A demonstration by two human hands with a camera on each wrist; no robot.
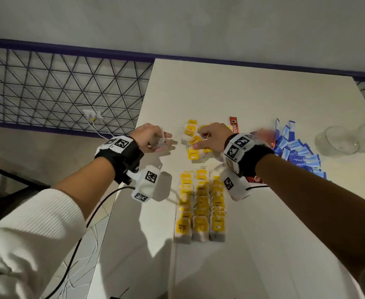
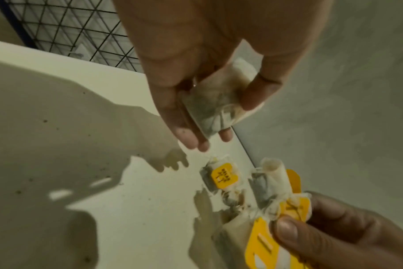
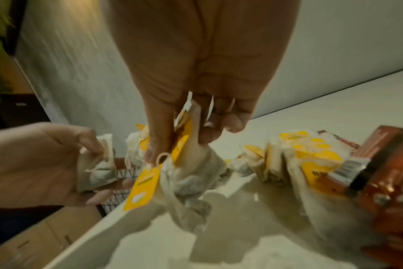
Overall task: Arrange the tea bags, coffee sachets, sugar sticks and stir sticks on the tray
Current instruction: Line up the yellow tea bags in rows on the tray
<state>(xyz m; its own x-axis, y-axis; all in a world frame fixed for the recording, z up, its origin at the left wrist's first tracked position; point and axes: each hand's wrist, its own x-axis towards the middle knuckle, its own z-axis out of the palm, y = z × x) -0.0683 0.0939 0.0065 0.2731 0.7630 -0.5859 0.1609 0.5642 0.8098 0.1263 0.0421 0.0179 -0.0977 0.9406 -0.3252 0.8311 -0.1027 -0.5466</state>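
Tea bags with yellow tags lie in three neat rows [image 1: 201, 206] near the front of the white table [image 1: 252, 93], and a loose pile of them [image 1: 193, 137] lies farther back. My left hand [image 1: 155, 139] hovers left of the pile and pinches one tea bag [image 2: 216, 103] between thumb and fingers. My right hand [image 1: 207, 137] is over the pile and grips a bunch of tea bags [image 3: 191, 163] with a yellow tag [image 3: 143, 187] dangling. Red coffee sachets [image 1: 234, 126] and blue sugar sticks [image 1: 295, 147] lie to the right.
A clear glass [image 1: 339, 140] stands at the far right. The table's left edge runs just below my left wrist, with a black wire grid [image 1: 58, 89] and floor beyond. A black cable [image 1: 86, 225] hangs from my left wrist.
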